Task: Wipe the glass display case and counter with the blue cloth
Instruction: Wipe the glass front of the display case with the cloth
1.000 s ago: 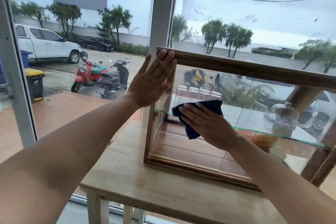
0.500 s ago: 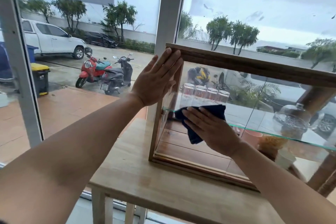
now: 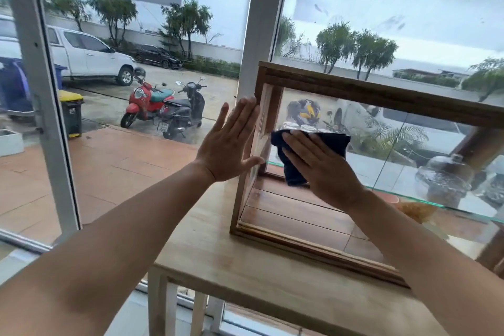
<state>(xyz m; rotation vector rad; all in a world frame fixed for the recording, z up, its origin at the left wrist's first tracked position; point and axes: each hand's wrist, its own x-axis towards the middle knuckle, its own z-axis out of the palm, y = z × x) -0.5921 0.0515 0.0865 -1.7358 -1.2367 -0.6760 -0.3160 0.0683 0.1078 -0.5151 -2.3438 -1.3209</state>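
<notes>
The glass display case (image 3: 381, 101), framed in wood, is set on the wooden counter (image 3: 245, 275), its near left corner close to the counter's left edge, and a bare strip of counter is left in front of it. The blue cloth (image 3: 293, 176) is pressed flat against the front pane by the right hand (image 3: 324, 172), whose fingers are spread over it rather than closed around it; the cloth is seen near the pane's left edge, just beside the wooden corner post. The left hand (image 3: 229, 144) is laid open and flat against the left side of the case, fingers straight, nothing held in it. To the right of the cloth, most of the front pane is left uncovered up to the top rail. Inside, a glass shelf (image 3: 463, 209) is seen, with a glass dome (image 3: 444, 180) on it at the right. Directly behind the case stands a white window post (image 3: 261, 22); through the window, two scooters (image 3: 163, 109) and a white pickup (image 3: 90, 54) are visible outside.
</notes>
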